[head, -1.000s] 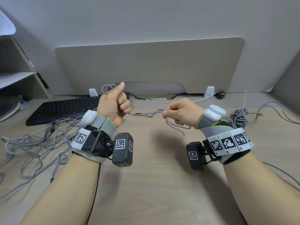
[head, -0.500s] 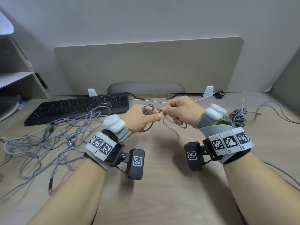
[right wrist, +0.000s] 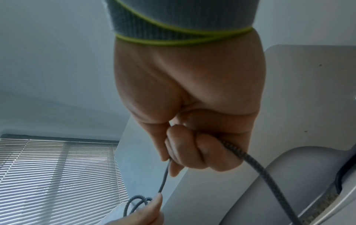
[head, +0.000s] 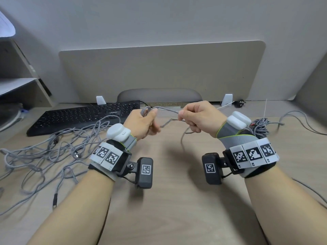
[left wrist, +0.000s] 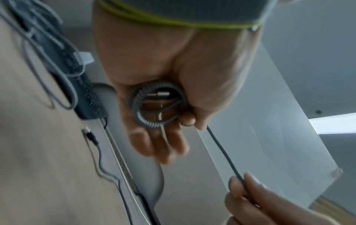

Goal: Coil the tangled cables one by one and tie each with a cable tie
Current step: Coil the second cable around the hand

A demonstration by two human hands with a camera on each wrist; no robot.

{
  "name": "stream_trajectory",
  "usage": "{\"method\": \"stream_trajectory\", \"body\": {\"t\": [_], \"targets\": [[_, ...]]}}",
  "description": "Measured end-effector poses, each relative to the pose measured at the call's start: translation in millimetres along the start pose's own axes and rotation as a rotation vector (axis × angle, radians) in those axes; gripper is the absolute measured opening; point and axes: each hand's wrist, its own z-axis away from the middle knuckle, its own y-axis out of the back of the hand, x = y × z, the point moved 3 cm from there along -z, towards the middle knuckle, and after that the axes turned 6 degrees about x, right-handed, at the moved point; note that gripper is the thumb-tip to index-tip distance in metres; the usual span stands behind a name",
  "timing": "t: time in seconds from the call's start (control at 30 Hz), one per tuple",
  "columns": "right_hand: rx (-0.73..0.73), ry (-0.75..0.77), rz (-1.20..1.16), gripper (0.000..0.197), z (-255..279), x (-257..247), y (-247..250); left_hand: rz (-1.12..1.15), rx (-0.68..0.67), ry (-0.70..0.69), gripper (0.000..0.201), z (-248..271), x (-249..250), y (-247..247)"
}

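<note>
Head view: I see the grey braided cable [head: 166,109] stretched above the worktop [head: 177,200], its small coil pinched in my left hand [head: 141,123], my right hand [head: 200,117] clenched around the strand; a tangled cable pile [head: 53,151] lies left.

An office desk: a black keyboard [head: 85,114] lies on the wood-grain desktop [head: 177,200] before a beige partition screen [head: 159,71] clipped at its back edge, with paper-tray shelves [head: 19,85] (left side) and window blinds [right wrist: 57,175].
</note>
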Motion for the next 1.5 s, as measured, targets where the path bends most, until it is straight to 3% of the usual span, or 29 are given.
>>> {"method": "stream_trajectory", "body": {"t": [0.13, 0.4, 0.6, 0.73, 0.83, 0.93, 1.1, 1.27, 1.5], "targets": [[-0.012, 0.021, 0.016, 0.025, 1, -3, -3, 0.093, 0.006, 0.117, 0.048, 2, -3, -7], [-0.028, 0.031, 0.016, 0.025, 4, -8, -1, 0.274, 0.139, 0.132, 0.046, -7, 0, 18], [-0.022, 0.080, -0.006, 0.021, 5, -10, -4, 0.380, -0.091, 0.159, 0.040, 9, 2, -10], [-0.066, 0.100, -0.058, 0.019, 6, -14, -9, 0.511, -0.153, 0.239, 0.046, 15, 5, -30], [-0.135, 0.089, -0.045, 0.020, 11, -16, -23, 0.577, -0.168, 0.202, 0.034, 18, 10, -32], [-0.188, 0.100, 0.064, 0.019, 15, -16, -36, 0.594, -0.128, 0.131, 0.033, 17, 13, -31], [-0.162, 0.084, 0.168, 0.017, 14, -13, -44, 0.606, 0.092, 0.156, 0.031, 7, 7, -16], [-0.158, 0.066, 0.149, 0.022, 13, -11, -39, 0.833, 0.055, 0.232, 0.027, 4, 15, -6], [-0.150, -0.024, 0.216, 0.027, 8, 0, -18, 0.720, 0.120, 0.172, 0.028, -7, 17, 31]]}}
